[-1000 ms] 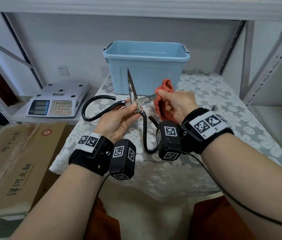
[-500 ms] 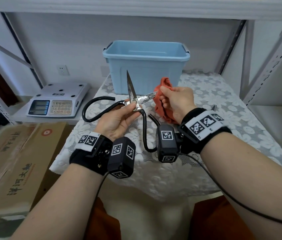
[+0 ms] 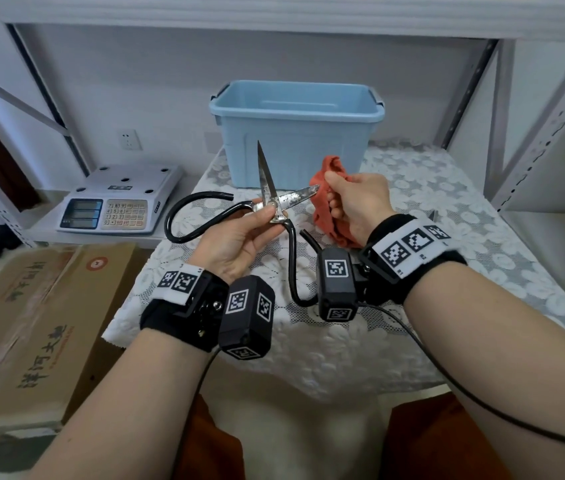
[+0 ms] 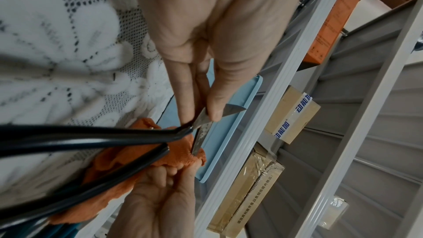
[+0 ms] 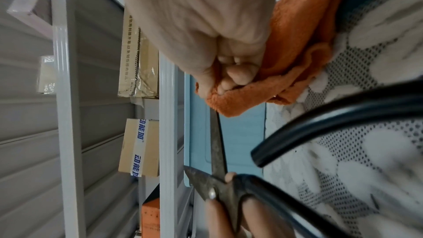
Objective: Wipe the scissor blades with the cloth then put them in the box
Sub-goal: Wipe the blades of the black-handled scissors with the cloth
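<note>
Large scissors (image 3: 275, 202) with tarnished blades and looping black handles are held above the lace-covered table, blades spread wide. My left hand (image 3: 239, 237) pinches them at the pivot between thumb and fingers (image 4: 215, 104). One blade points up; the other points right, its tip at the orange cloth (image 3: 326, 202). My right hand (image 3: 353, 206) grips that bunched cloth (image 5: 286, 61) just off the blade tip. The light blue box (image 3: 296, 133) stands open behind the scissors. From the right wrist, the pivot (image 5: 213, 195) and a handle loop (image 5: 320, 124) show.
A white electronic scale (image 3: 118, 202) sits on a lower shelf at left. A cardboard carton (image 3: 31, 323) lies on the floor below it. Grey shelf uprights (image 3: 551, 116) flank the table on the right. Taped cartons (image 4: 290, 115) fill the shelf above.
My right hand has slid the cloth outward along the right-pointing blade, from near the pivot to its tip. My left hand keeps the scissors almost still.
</note>
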